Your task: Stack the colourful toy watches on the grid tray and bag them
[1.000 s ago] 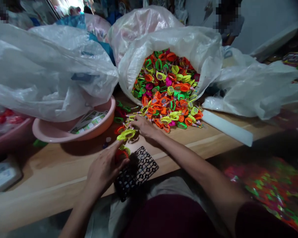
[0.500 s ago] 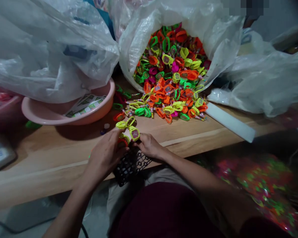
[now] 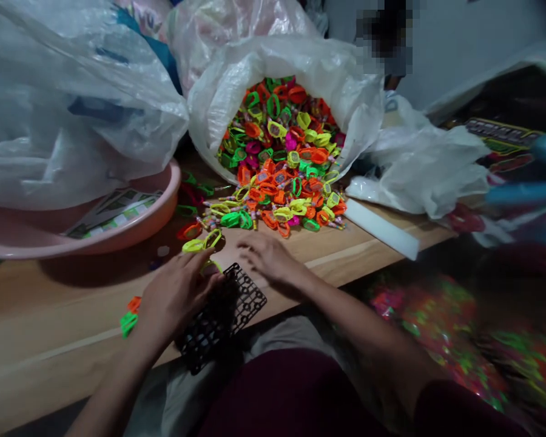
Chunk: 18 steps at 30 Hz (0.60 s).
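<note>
Dozens of neon toy watches point(image 3: 277, 176) heaped just past the fingertips
Left hand point(image 3: 175, 297) half-curled over a yellow watch point(image 3: 210, 266), grip unclear; right hand point(image 3: 268, 258) loosely open, holding nothing, fingers just beyond a black plastic grid point(image 3: 243, 297)

Pale wall point(image 3: 464, 48) behind a light wooden table point(image 3: 50, 315), dimly lit

Head cam looks fwd/down, close on L hand point(image 3: 177, 297), R hand point(image 3: 270, 258).

Just past the right fingers point(image 3: 259, 247), glossy neon plastic watches point(image 3: 277, 206) lie on a smooth wooden table point(image 3: 64, 303). Beside the left fingers point(image 3: 200, 267) sits a matt black plastic grid point(image 3: 236, 303).
</note>
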{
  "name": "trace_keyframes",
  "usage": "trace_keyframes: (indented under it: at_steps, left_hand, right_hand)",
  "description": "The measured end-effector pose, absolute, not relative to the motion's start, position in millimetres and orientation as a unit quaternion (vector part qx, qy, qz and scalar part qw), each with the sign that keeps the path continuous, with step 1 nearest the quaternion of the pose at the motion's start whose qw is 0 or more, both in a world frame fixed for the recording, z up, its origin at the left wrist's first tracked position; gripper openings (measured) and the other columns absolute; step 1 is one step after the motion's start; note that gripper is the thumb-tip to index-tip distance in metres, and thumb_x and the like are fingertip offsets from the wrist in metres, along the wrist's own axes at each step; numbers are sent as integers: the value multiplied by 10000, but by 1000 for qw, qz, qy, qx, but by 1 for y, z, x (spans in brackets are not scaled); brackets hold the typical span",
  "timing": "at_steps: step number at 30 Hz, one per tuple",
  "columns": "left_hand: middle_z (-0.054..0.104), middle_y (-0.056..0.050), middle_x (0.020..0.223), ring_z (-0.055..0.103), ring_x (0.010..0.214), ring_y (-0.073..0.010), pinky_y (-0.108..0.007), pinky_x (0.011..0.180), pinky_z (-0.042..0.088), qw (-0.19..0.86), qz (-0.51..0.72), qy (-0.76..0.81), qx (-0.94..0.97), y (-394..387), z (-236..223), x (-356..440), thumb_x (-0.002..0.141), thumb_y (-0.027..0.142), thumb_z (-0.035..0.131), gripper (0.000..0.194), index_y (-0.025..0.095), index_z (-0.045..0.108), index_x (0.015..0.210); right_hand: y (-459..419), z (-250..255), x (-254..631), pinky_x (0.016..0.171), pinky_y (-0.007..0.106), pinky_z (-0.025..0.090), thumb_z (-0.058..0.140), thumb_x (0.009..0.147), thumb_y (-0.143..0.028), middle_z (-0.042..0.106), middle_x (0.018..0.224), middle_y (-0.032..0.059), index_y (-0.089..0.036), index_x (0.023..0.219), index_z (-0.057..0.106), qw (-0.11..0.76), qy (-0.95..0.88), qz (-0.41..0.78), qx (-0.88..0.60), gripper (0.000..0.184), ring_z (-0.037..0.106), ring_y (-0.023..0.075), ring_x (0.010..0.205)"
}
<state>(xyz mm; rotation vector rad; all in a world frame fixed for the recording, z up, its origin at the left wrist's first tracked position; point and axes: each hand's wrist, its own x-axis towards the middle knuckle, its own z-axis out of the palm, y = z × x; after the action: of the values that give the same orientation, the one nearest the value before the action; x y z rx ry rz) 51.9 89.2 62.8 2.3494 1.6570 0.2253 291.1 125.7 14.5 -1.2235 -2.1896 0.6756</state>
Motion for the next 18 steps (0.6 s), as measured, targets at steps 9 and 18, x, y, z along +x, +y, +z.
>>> trace_keyframes:
  at_steps: [9,18]
  left_hand:
    - [703,-184,1379,644,1256,-397,-538,1024,550,120,81,561,815,89,59,50,1026,574,421,629,191,620,1485]
    - [735,-143,1256,666,1158,-363,-474,935,545,139,89,562,810,89,55,46,1000,601,467,636,217,596,1491]
  right_hand:
    - [133,-7,364,1109,518,493,543,931,-22,578,1429,239,-110,1506,576,186,-755,73,-625,583,546,349,1260]
    - [143,25,352,1017,346,500,563,1046,-111,747,1182,108,-172,1253,754,248,-773,180,-555,288,659,221,1106]
